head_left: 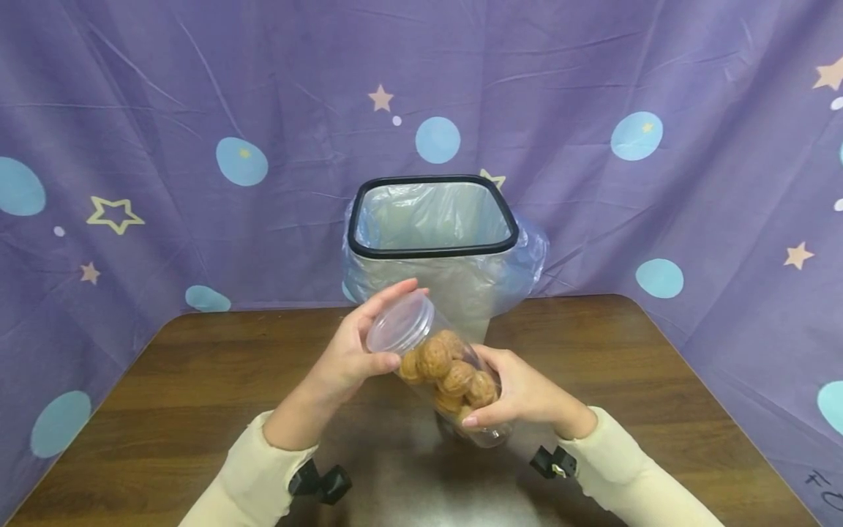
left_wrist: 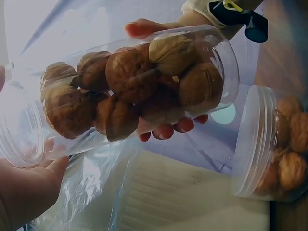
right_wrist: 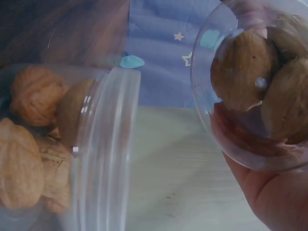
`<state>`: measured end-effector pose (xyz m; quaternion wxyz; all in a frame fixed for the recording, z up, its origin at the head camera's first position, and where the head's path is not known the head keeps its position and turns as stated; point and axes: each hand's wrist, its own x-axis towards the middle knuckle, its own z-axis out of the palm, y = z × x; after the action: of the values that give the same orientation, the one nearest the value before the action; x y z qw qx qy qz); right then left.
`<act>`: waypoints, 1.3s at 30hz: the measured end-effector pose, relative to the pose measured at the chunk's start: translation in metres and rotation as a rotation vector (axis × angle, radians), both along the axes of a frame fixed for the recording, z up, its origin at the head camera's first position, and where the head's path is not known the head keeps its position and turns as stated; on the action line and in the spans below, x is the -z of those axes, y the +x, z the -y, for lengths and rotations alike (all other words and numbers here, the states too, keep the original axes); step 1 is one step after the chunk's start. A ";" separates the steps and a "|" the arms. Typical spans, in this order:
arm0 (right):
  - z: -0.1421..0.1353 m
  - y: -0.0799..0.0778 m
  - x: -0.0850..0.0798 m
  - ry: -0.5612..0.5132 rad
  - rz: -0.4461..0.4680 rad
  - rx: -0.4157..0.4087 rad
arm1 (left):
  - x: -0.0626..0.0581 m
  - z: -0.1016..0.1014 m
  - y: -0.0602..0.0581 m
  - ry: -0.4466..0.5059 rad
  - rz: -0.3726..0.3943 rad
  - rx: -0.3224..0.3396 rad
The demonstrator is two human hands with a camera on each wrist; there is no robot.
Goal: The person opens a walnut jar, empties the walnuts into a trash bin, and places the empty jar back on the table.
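Note:
A clear plastic jar [head_left: 489, 438] of walnuts [head_left: 457, 377] is held tilted above the table, its translucent lid [head_left: 398, 326] toward the upper left. My left hand [head_left: 345, 355] grips the lid end, thumb on the near side. Around the lower body curls my right hand [head_left: 530, 391], with its fingers partly hidden behind the jar. A second lidded jar [left_wrist: 255, 144] with walnuts appears at the right of the left wrist view, apart from the held one. In the head view it is mostly hidden behind the held jar.
Behind the hands stands a pale bin [head_left: 454, 293] with a black rim [head_left: 435, 252] and a thin bluish plastic liner [head_left: 527, 256]. The brown wooden table [head_left: 217, 380] reaches back to a purple patterned curtain [head_left: 316, 88].

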<state>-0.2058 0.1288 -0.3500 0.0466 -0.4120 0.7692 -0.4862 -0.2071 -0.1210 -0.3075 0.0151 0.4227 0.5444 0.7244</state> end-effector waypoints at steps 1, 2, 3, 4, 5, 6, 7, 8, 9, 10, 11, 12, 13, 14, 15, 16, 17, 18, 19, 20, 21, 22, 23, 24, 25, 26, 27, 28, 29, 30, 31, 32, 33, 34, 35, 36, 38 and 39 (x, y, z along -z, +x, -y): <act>0.000 0.000 0.000 0.003 -0.001 -0.002 | 0.000 0.000 0.000 -0.002 -0.001 0.008; 0.000 0.000 0.001 0.006 -0.002 -0.003 | -0.001 -0.001 0.000 -0.004 -0.004 0.013; 0.000 -0.001 0.001 0.008 -0.003 -0.005 | -0.001 -0.001 0.000 -0.007 -0.004 0.013; -0.001 -0.001 0.001 0.010 -0.002 -0.007 | -0.001 -0.001 0.001 -0.010 -0.001 0.009; -0.001 -0.001 0.002 0.012 -0.002 -0.007 | -0.002 -0.002 0.002 -0.013 0.004 -0.001; -0.001 -0.001 0.002 0.014 -0.001 -0.007 | -0.002 -0.002 0.003 -0.016 0.012 -0.015; -0.001 -0.001 0.002 0.015 0.000 -0.007 | -0.003 -0.002 0.004 -0.021 0.018 -0.031; -0.001 -0.001 0.002 0.016 0.001 -0.004 | -0.004 -0.003 0.005 -0.026 0.026 -0.048; -0.001 -0.001 0.002 0.018 0.002 -0.001 | -0.004 -0.003 0.006 -0.031 0.032 -0.063; -0.001 -0.001 0.002 0.021 0.002 0.004 | -0.005 -0.003 0.007 -0.036 0.039 -0.076; -0.001 -0.001 0.002 0.023 0.000 0.008 | -0.006 -0.003 0.008 -0.037 0.042 -0.086; -0.001 -0.001 0.002 0.025 -0.002 0.013 | -0.006 -0.004 0.009 -0.038 0.048 -0.097; 0.000 -0.001 0.002 0.029 -0.007 0.021 | -0.005 -0.004 0.009 -0.039 0.051 -0.107; 0.000 -0.001 0.001 0.031 -0.010 0.027 | -0.005 -0.003 0.009 -0.034 0.053 -0.115; 0.000 -0.001 0.001 0.035 -0.013 0.032 | -0.004 -0.003 0.009 -0.027 0.055 -0.120; 0.001 -0.001 0.001 0.037 -0.014 0.038 | -0.003 -0.003 0.009 -0.020 0.058 -0.129; 0.001 -0.001 0.001 0.040 -0.017 0.044 | -0.003 -0.003 0.009 -0.012 0.062 -0.136; 0.001 -0.001 0.001 0.042 -0.018 0.049 | -0.002 -0.004 0.010 -0.007 0.068 -0.146; 0.001 -0.001 0.000 0.041 -0.019 0.054 | -0.002 -0.004 0.010 -0.001 0.071 -0.151; 0.002 0.000 0.000 0.039 -0.019 0.058 | -0.002 -0.004 0.010 0.007 0.077 -0.153; 0.002 0.000 0.000 0.038 -0.022 0.063 | -0.002 -0.005 0.011 0.010 0.085 -0.157; 0.003 0.001 0.000 0.034 -0.022 0.068 | -0.002 -0.005 0.011 0.012 0.091 -0.160; 0.004 0.001 0.000 0.031 -0.025 0.073 | -0.002 -0.005 0.012 0.014 0.097 -0.164; 0.004 0.002 0.000 0.027 -0.028 0.079 | -0.002 -0.005 0.012 0.014 0.101 -0.166; 0.005 0.002 0.001 0.024 -0.035 0.086 | -0.002 -0.005 0.013 0.015 0.105 -0.169; 0.005 0.003 0.001 0.022 -0.042 0.094 | -0.002 -0.006 0.013 0.016 0.109 -0.172; 0.005 0.003 0.001 0.022 -0.050 0.103 | -0.002 -0.006 0.014 0.015 0.113 -0.181; 0.005 0.004 0.001 0.027 -0.072 0.116 | -0.002 -0.006 0.014 0.012 0.120 -0.193; 0.006 0.004 0.001 0.036 -0.099 0.139 | -0.002 -0.007 0.015 0.007 0.130 -0.211; 0.006 0.004 0.001 0.044 -0.127 0.164 | -0.002 -0.007 0.015 0.001 0.139 -0.232; 0.006 0.003 0.002 0.052 -0.153 0.187 | -0.002 -0.008 0.015 -0.003 0.153 -0.253; 0.006 0.003 0.002 0.060 -0.164 0.209 | -0.002 -0.009 0.015 -0.009 0.168 -0.275; 0.006 0.003 0.002 0.072 -0.180 0.227 | -0.002 -0.010 0.016 -0.014 0.185 -0.298; 0.006 0.002 0.002 0.083 -0.189 0.240 | -0.002 -0.011 0.016 -0.019 0.196 -0.320; 0.005 0.002 0.002 0.092 -0.182 0.244 | -0.003 -0.011 0.016 -0.019 0.201 -0.338; 0.005 0.002 0.001 0.099 -0.171 0.237 | -0.003 -0.012 0.016 -0.017 0.201 -0.350; 0.004 0.003 -0.001 0.107 -0.142 0.223 | -0.003 -0.012 0.017 -0.006 0.191 -0.361; 0.004 0.003 -0.002 0.109 -0.135 0.215 | -0.003 -0.012 0.017 -0.001 0.181 -0.361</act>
<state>-0.2028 0.1253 -0.3481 -0.0353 -0.3560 0.8354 -0.4172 -0.1905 -0.1090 -0.3043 -0.0660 0.2513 0.6081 0.7501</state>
